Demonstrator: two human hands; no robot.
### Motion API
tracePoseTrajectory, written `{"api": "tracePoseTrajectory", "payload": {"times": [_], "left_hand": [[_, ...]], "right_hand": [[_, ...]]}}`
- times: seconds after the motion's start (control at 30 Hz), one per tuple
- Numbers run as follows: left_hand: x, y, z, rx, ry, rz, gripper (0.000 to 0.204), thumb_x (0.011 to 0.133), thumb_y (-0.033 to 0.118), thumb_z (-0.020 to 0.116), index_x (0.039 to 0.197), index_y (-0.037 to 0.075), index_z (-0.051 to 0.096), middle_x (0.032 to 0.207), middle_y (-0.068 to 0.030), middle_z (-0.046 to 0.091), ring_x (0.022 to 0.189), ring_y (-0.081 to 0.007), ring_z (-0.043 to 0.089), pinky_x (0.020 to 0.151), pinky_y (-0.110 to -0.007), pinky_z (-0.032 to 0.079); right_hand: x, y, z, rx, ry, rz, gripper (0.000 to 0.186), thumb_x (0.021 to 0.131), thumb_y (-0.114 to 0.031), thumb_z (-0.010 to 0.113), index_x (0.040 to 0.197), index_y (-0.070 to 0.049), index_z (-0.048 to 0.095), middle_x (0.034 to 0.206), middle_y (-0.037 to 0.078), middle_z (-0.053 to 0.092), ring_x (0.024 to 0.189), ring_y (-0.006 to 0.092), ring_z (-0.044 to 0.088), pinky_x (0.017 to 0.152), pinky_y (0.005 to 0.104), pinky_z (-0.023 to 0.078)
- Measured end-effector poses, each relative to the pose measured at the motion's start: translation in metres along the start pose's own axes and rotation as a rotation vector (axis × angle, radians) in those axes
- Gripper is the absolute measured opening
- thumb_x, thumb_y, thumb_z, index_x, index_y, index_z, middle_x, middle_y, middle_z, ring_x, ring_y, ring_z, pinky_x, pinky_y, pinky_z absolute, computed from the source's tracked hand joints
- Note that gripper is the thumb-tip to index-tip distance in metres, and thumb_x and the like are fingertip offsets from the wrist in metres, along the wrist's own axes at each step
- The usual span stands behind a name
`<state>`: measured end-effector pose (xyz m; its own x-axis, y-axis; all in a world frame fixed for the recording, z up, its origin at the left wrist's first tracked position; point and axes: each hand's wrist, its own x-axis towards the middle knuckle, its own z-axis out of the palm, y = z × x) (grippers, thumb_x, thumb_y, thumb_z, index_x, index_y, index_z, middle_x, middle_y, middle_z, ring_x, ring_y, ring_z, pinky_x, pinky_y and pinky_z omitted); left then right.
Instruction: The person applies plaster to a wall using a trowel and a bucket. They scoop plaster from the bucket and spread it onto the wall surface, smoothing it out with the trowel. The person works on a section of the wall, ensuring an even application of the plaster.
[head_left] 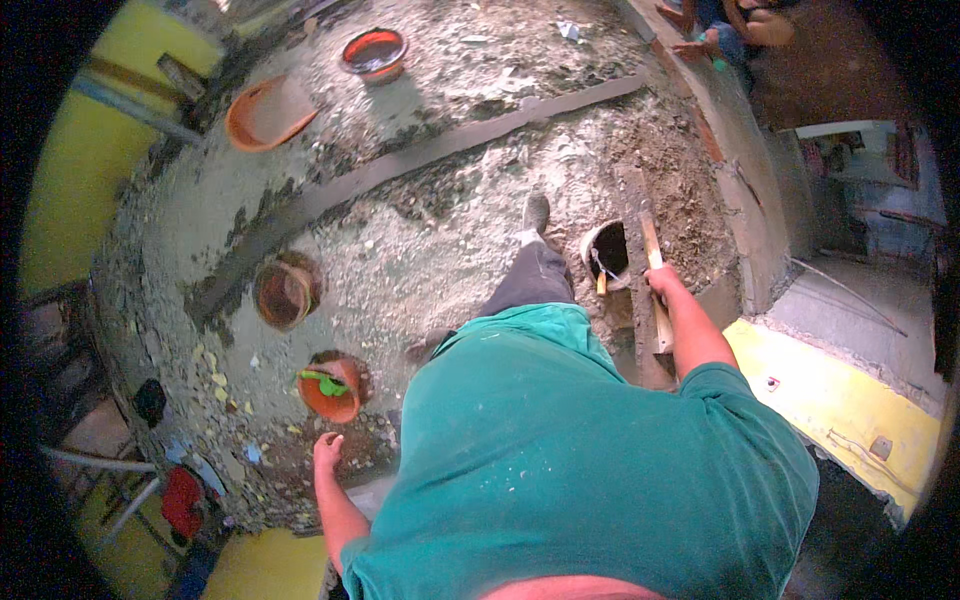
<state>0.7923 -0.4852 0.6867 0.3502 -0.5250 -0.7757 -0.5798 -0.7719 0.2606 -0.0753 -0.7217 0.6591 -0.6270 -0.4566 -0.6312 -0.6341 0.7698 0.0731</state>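
My right hand [661, 279] is closed around a long, pale wooden strip [651, 240], held beside a dirt-covered ledge. Just left of it stands a pale bucket [590, 262] with a dark inside. A tool with a yellow handle [601, 284] leans at its rim. My left hand [327, 452] hangs away from my body with loosely bent fingers and nothing visible in it. Nearest to it is an orange bucket [336, 408] with a bright green item [325, 382] at its mouth; the hand does not touch it.
A smooth grey strip [430, 152] crosses the rough, rubble-strewn floor. Farther off are an orange tub [240, 125] and an orange bucket of dark liquid [372, 72]. Another bucket [283, 297] stands left. A low wall [745, 200] runs right; another person [715, 40] is beyond it.
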Motion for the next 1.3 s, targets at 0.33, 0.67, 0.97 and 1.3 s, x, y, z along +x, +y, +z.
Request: {"api": "tracePoseTrajectory", "payload": {"times": [0.33, 0.67, 0.97, 1.3], "left_hand": [[0.097, 0.322, 0.077, 0.119, 0.004, 0.276, 0.035, 0.082, 0.026, 0.068, 0.107, 0.001, 0.064, 0.092, -0.0149, 0.067, 0.076, -0.0195, 0.064, 0.069, -0.033, 0.052], [0.189, 0.546, 0.116, 0.109, -0.139, 0.179, 0.038, 0.082, 0.026, 0.065, 0.113, 0.004, 0.063, 0.101, -0.0156, 0.068, 0.092, -0.0231, 0.064, 0.082, -0.034, 0.049], [0.161, 0.566, 0.123, 0.216, -0.082, 0.073, 0.037, 0.081, 0.028, 0.067, 0.111, 0.007, 0.065, 0.102, -0.0166, 0.067, 0.094, -0.0262, 0.064, 0.084, -0.034, 0.049], [0.146, 0.540, 0.155, 0.334, -0.162, 0.055, 0.038, 0.080, 0.032, 0.066, 0.110, 0.009, 0.065, 0.109, -0.0169, 0.065, 0.104, -0.0306, 0.061, 0.091, -0.038, 0.046]], "right_hand": [[0.165, 0.048, -0.090, 0.238, 0.034, 0.097, 0.034, 0.071, -0.019, 0.064, 0.099, 0.000, 0.064, 0.087, 0.015, 0.066, 0.073, 0.0245, 0.063, 0.066, 0.0383, 0.050], [0.224, 0.084, -0.178, 0.247, 0.010, 0.227, 0.059, 0.071, -0.023, 0.065, 0.125, -0.005, 0.050, 0.113, 0.022, 0.060, 0.104, 0.0308, 0.060, 0.089, 0.0399, 0.048], [0.199, 0.087, -0.195, 0.479, -0.018, 0.296, 0.051, 0.067, -0.016, 0.061, 0.116, -0.002, 0.054, 0.105, 0.017, 0.062, 0.089, 0.0269, 0.062, 0.076, 0.0391, 0.050], [0.247, 0.096, -0.193, 0.394, 0.037, 0.126, 0.044, 0.072, -0.013, 0.059, 0.114, -0.003, 0.055, 0.093, 0.013, 0.064, 0.076, 0.0239, 0.063, 0.068, 0.0375, 0.050]]}}
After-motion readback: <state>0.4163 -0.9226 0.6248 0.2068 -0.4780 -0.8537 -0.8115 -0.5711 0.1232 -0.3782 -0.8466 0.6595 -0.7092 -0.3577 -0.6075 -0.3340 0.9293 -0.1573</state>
